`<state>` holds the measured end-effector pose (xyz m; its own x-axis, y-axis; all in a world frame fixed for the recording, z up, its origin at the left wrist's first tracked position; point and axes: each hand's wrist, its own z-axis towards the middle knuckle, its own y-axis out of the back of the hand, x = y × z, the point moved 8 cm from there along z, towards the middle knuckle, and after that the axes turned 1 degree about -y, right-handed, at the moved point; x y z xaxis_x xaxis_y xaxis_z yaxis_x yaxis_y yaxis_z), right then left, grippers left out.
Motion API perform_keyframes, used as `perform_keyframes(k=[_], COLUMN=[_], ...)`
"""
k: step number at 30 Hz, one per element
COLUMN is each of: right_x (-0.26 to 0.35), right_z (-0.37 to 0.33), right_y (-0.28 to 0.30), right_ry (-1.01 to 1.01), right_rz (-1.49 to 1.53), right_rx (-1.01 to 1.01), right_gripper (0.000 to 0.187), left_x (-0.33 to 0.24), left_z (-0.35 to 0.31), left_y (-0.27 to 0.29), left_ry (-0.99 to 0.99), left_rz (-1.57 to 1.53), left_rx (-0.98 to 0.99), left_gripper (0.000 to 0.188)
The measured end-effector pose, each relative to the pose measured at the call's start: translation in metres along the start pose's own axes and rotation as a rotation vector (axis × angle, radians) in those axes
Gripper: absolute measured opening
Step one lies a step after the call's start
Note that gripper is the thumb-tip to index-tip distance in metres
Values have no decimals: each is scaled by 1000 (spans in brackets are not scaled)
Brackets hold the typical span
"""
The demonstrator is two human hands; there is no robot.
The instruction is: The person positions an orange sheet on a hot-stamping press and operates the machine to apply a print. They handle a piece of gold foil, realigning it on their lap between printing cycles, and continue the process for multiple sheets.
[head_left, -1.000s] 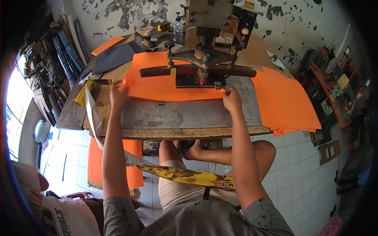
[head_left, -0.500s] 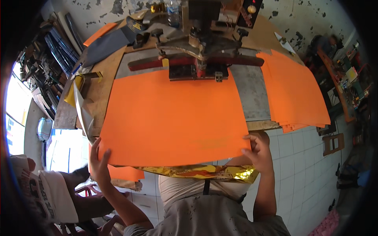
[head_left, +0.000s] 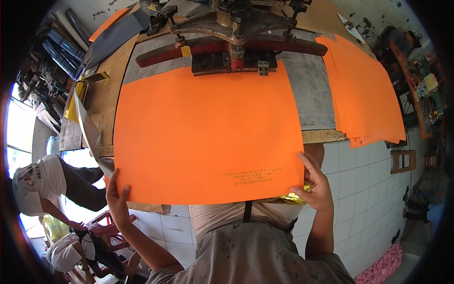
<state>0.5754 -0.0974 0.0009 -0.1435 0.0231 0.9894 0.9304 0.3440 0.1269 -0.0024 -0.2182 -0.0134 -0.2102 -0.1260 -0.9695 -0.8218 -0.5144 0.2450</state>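
Observation:
A large orange paper sheet [head_left: 208, 128] stretches from beneath the press head to just in front of my body, with small gold lettering near its lower right. My left hand [head_left: 117, 191] grips its near left edge, thumb on top and fingers around the side. At the near right edge, my right hand [head_left: 314, 185] pinches the sheet the same way. The black press head [head_left: 227, 64], on a red bar [head_left: 189, 50], stands over the sheet's far edge. A strip of gold foil [head_left: 298, 195] shows under the sheet beside my right hand, mostly hidden.
A stack of orange sheets [head_left: 366, 92] lies at the table's right. Dark sheets [head_left: 118, 38] sit at the far left, and a yellow foil roll [head_left: 75, 102] with a pale hanging sheet [head_left: 88, 124] is nearer. Other people [head_left: 35, 184] are at the left.
The view has tipped downward, and the sheet's near edge now covers most of the gold foil. The gold lettering shows more clearly. Both hands keep hold of the sheet.

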Motion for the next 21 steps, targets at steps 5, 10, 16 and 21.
perform_keyframes(k=[5,10,16,21], right_x=[1,0,1,-3], right_z=[1,2,3,2], right_y=[1,2,3,3], right_ry=[15,15,11,-16], right_rz=[16,0,-1,54], right_rx=[11,21,11,7], right_gripper=[85,85,86,87], left_x=[-2,-5,-7,-4], left_z=[0,1,0,1], left_y=[-1,-4,-5,-2], left_ry=[1,12,-1,10], left_rz=[-7,-45,-46,-57], left_rx=[13,38,16,39], left_gripper=[66,70,71,72])
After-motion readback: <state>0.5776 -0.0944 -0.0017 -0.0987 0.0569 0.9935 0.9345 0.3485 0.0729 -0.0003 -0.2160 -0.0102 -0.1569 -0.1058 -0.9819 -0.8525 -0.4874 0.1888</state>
